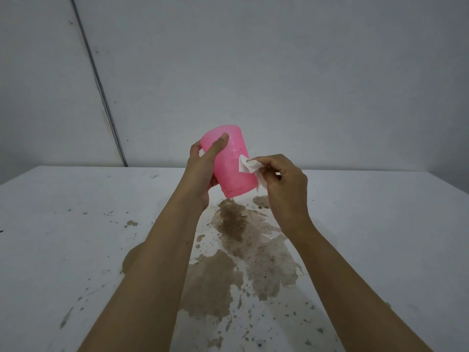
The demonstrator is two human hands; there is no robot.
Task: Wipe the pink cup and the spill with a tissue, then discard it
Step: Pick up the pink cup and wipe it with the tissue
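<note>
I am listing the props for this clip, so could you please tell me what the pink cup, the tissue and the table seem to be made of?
Pink cup: probably plastic, smooth and faintly translucent. Tissue: thin white paper, creased where it is pinched. Table: hard, white and matte, perhaps laminate or paint; the brown spill pools on it rather than soaking in.

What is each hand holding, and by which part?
The left hand grips the pink cup round its side wall, thumb on the front. The right hand pinches a crumpled white tissue at one end, the free end touching the cup's side.
</note>
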